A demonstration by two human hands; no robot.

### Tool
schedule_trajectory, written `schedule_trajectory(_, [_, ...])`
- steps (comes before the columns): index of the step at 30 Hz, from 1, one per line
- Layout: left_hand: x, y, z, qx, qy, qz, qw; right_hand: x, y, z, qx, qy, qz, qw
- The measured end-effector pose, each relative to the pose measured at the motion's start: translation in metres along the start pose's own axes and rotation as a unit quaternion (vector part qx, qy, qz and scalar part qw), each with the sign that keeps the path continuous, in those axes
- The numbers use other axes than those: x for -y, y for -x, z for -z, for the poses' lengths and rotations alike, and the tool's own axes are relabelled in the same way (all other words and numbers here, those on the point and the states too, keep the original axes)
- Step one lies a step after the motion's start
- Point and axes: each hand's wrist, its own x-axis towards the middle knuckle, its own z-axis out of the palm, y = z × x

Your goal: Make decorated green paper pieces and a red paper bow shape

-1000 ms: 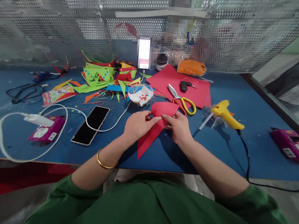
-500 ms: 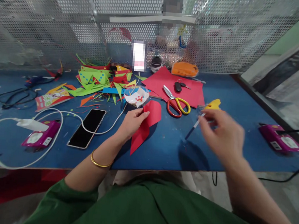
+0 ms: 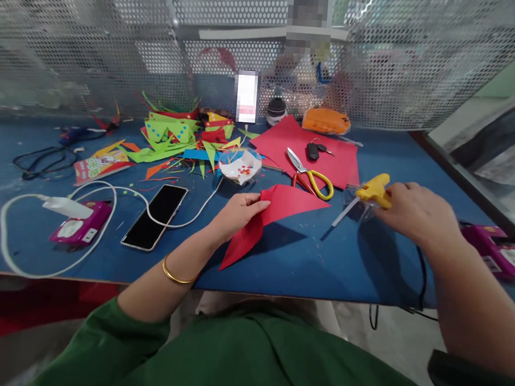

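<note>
My left hand pinches a folded piece of red paper between thumb and fingers; one pointed end spreads right and another hangs toward me. On the right, my right hand has its curled fingers closed at the right side of a yellow hot glue gun. A translucent glue stick juts from the gun toward the lower left. Beyond the paper lie scissors with red and yellow handles, one loop partly covered by the paper.
Red sheets carry a key fob. A small dish holds red bits. Green paper scraps, a phone, a white cable and purple power strips lie around. A perforated screen stands behind.
My right hand has moved right, from the glue stick to the glue gun's far side, uncovering the gun. The red paper has opened out to the right in my left hand.
</note>
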Motion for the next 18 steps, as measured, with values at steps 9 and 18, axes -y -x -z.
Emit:
schedule_trajectory(9, [0.008,-0.002,0.008,-0.002,0.001,0.005,1.000,-0.010,0.027,0.019,-0.150,-0.311,-0.101,0.933])
schedule_trajectory(18, [0.007,-0.005,0.014,0.025,-0.019,-0.021,0.999,0.087,0.051,0.054,-0.004,-0.687,0.227,0.690])
